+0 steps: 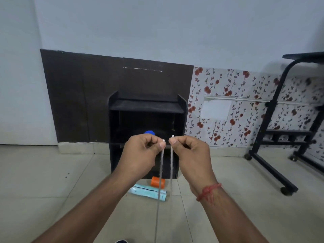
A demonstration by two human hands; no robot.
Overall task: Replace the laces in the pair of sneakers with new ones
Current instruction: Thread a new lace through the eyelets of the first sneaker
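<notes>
Both hands are raised side by side in front of the black shelf unit point(146, 130), each pinching one end of a white shoelace point(171, 165). The left hand point(140, 155) has its fingers point(149, 140) curled in toward the palm, with the thumb pressed against the forefinger to clamp the lace just below its tip; a short stub with the plastic aglet pokes up above the thumbnail. The right hand point(190, 155) mirrors it, fingers folded and thumb nipping the other end, whose aglet stands upright just above the grip. The two pinches sit close together but apart, with a narrow gap between the thumbs.

From each grip the lace drops straight down as two near-parallel strands between the forearms, running toward the bottom edge of the view, where they pass out of sight. A dark shape at the bottom edge, just left of the strands, is too cut off to identify.

A red thread bracelet point(208, 191) circles the right wrist. On the tiled floor point(52, 181) behind the strands lie an orange cylinder point(157, 182) and a light teal packet point(148, 191), touching or nearly so. A blue round object point(149, 132) shows on the shelf just above the left hand. A black wheeled stand point(280, 137) is well off to the right, against floral wallpaper point(219, 88).
</notes>
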